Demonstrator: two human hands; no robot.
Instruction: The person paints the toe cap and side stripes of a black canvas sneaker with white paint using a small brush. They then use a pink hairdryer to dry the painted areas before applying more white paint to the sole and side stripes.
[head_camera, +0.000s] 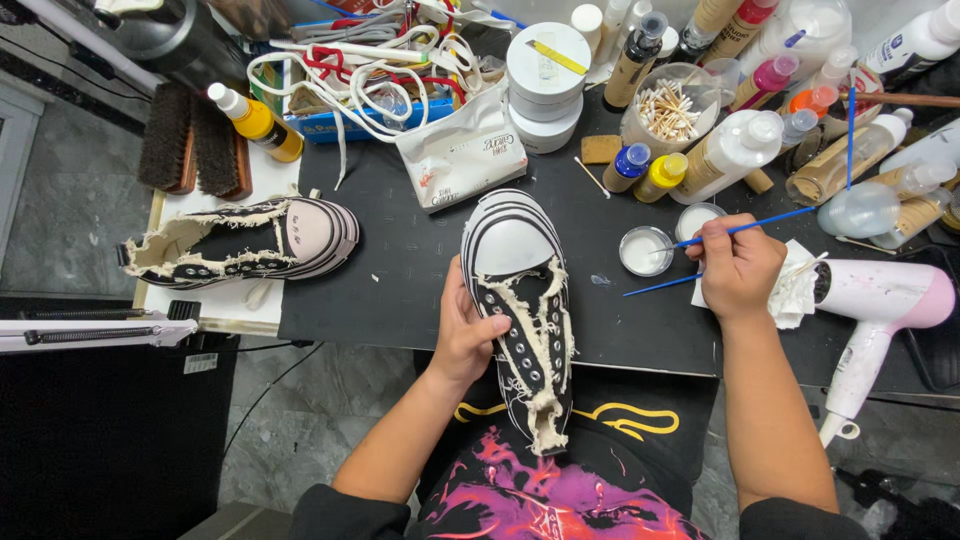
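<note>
The left hand (465, 335) is wrapped around the side of the black sneaker (520, 300), thumb pressed onto the eyelet row, fingers tucked underneath and out of sight. That sneaker is the anchor here: toe cap pointing away from the person, frayed cream edging along its opening, heel hanging off the near edge of the black mat (400, 270) above the person's lap.

Over to the right of the sneaker, the right hand (738, 268) pinches a thin blue brush (770, 222) between thumb and fingers, and the tip reaches into a small open pot of white paint (645, 250) just beside the sneaker's toe. A second blue brush (660, 284) lies on the mat right below that pot. Further right of the sneaker, past the hand, a crumpled tissue (800, 290) and a white and pink hair dryer (880, 310).

Left of the sneaker, well apart, its matching shoe (250, 240) lies on its side. Beyond the sneaker's toe: a tissue pack (460, 150), a cup of cotton swabs (668, 108) and crowded bottles.
</note>
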